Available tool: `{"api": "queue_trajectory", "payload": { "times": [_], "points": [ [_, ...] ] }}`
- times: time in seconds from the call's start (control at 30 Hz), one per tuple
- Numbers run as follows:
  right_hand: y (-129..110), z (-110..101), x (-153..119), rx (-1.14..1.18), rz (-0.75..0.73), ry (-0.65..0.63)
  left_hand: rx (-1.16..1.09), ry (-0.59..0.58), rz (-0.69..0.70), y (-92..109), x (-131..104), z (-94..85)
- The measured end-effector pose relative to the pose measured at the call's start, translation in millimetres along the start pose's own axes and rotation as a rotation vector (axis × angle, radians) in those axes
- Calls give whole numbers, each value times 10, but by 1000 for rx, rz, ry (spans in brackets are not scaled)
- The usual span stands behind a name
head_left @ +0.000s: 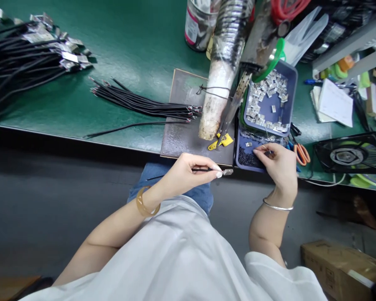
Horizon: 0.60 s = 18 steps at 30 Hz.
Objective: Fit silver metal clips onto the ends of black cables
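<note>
My left hand [188, 172] pinches a thin black cable [169, 175] near its tip, where a small metal shell [227, 172] sits, held just off the table's front edge. My right hand [278, 165] reaches into the lower blue tray [241, 161] of tiny dark parts, fingertips closed on something too small to make out. Above it, an upper blue tray [290, 104] holds several silver metal shells. A bundle of loose black cables [144, 103] lies on the green table [128, 50], left of a dark metal plate [181, 138].
A wrapped tool barrel [222, 75] hangs over the plate, with yellow bits beneath it. Finished cables with metal ends [34, 50] are piled far left. Orange-handled scissors [301, 154], a black fan [351, 155], papers and a can [199, 23] crowd the right and back. A cardboard box [341, 267] sits on the floor.
</note>
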State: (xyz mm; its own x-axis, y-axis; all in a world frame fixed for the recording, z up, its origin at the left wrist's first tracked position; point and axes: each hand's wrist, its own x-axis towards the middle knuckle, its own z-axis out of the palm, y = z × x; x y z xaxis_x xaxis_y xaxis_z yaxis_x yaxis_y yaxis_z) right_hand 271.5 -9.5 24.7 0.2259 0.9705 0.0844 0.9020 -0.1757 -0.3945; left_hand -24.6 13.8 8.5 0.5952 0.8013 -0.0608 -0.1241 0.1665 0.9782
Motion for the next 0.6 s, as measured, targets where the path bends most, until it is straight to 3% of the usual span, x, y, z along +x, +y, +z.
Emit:
{"api": "queue_trajectory", "payload": {
  "times": [0.27,0.33,0.5,0.53,0.6],
  "points": [
    [61,-35,95,70,-50,-212,-21,56,3,-58,90,77],
    [14,3,56,137,-17,-138,-30,104,10,-71,99,91],
    [-373,164,-219,467,66,357,48,202,26,-72,69,147],
    [-486,200,-290,551,54,399,80,232,39,-67,56,160],
    [-701,273,-422,683,29,348,163,288,72,-56,31,184]
  ]
}}
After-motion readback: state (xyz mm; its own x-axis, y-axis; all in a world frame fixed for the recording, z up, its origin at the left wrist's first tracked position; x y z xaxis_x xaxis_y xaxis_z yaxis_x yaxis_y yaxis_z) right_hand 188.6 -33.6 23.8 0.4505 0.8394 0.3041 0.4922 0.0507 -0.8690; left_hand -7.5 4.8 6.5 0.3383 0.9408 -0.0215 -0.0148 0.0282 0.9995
